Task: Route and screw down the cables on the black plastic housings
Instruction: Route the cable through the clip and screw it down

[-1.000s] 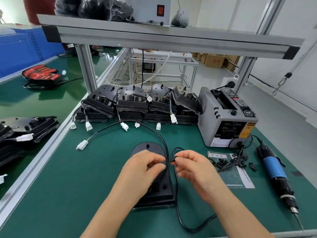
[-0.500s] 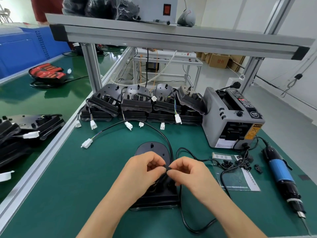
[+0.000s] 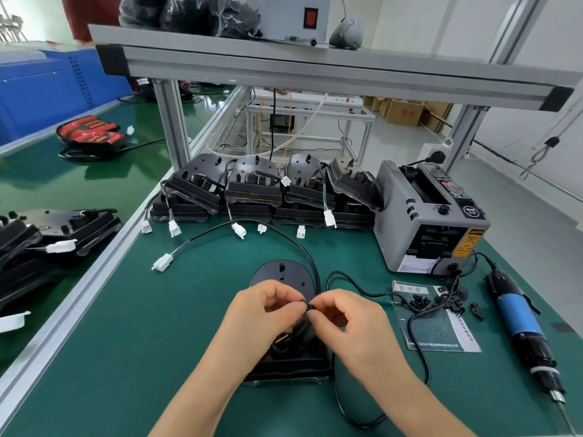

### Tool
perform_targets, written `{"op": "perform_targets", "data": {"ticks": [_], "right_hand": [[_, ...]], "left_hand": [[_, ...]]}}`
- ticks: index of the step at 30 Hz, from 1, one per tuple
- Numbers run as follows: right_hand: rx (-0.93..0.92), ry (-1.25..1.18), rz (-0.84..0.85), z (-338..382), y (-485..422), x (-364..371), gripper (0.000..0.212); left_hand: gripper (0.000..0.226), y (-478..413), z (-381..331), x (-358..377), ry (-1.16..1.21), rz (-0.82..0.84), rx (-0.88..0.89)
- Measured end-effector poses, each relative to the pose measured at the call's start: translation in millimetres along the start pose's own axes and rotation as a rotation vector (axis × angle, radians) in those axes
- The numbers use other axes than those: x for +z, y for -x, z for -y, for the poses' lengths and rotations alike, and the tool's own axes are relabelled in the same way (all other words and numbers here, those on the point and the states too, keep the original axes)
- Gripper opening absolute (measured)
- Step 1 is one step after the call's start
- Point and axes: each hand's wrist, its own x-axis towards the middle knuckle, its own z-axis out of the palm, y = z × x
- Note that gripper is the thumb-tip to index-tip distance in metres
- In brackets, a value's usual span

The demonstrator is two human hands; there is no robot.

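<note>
A black plastic housing (image 3: pixel 284 274) lies on the green mat in front of me, its near half hidden under my hands. My left hand (image 3: pixel 262 313) and my right hand (image 3: pixel 350 320) meet above it, and both pinch a black cable (image 3: pixel 310 263) at one spot between their fingertips. One end of the cable arcs back and left to a white connector (image 3: pixel 162 262). The other part loops off to the right and round the housing's near side.
Stacked black housings (image 3: pixel 252 190) with white plugs line the back. A grey tape dispenser (image 3: pixel 432 216) stands at right, with small black clips (image 3: pixel 422 302) on a sheet and a blue electric screwdriver (image 3: pixel 520 326) beside it. An aluminium rail (image 3: pixel 94 279) borders the left.
My hands have drawn together over the housing until their fingertips meet on the cable. The cable's right loop has shifted further right towards the clips.
</note>
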Motion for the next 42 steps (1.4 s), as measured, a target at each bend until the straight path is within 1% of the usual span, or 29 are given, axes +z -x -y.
{"op": "perform_targets", "data": {"ticks": [1,3,7,9,11,12,15,18,19,23,26,31,37,42], "right_hand": [[0.037,-0.053,-0.024,0.3,-0.2,0.9,0.002],[0.126,-0.192,-0.061,0.7,0.9,4.1,0.015],[0.288,-0.407,-0.046,1.9,2.4,8.6,0.020],[0.331,-0.439,-0.024,0.2,4.4,10.1,0.020],[0.352,-0.402,-0.012,-3.1,6.8,10.5,0.019],[0.354,-0.367,-0.004,-4.6,8.3,11.2,0.019],[0.337,-0.226,0.016,-7.3,13.6,15.6,0.019],[0.300,-0.092,0.014,-6.8,16.6,18.2,0.018],[0.289,-0.054,0.020,-6.2,17.5,18.1,0.018],[0.240,0.051,0.030,-3.4,20.5,16.8,0.013],[0.188,0.137,0.037,-0.3,21.1,15.4,0.013],[0.144,0.231,0.028,3.3,23.8,14.8,0.019],[0.132,0.263,0.033,6.5,24.6,14.0,0.013],[0.125,0.301,0.036,7.0,24.3,14.1,0.014]], "left_hand": [[0.013,0.2,-0.4,0.4,0.008,-0.006,-0.002],[0.012,1.3,-0.3,1.4,-0.029,-0.011,0.019],[0.018,5.8,1.5,0.0,-0.228,0.052,0.106],[0.019,8.0,4.4,-4.5,-0.333,0.011,0.152],[0.010,12.6,7.9,-9.0,-0.446,-0.064,0.162],[0.005,15.6,10.2,-9.6,-0.495,-0.072,0.154],[0.007,23.9,18.2,-4.1,-0.590,-0.045,0.159],[0.007,24.4,19.8,0.7,-0.645,-0.059,0.183],[0.007,24.5,19.8,1.2,-0.641,-0.069,0.182],[0.019,26.8,22.8,1.7,-0.534,-0.139,0.156],[0.018,28.2,26.2,4.8,-0.489,-0.170,0.142],[0.018,29.3,30.3,6.5,-0.439,-0.195,0.161],[0.019,30.9,32.5,9.1,-0.375,-0.211,0.167],[0.019,31.2,34.3,10.0,-0.343,-0.242,0.163]]}}
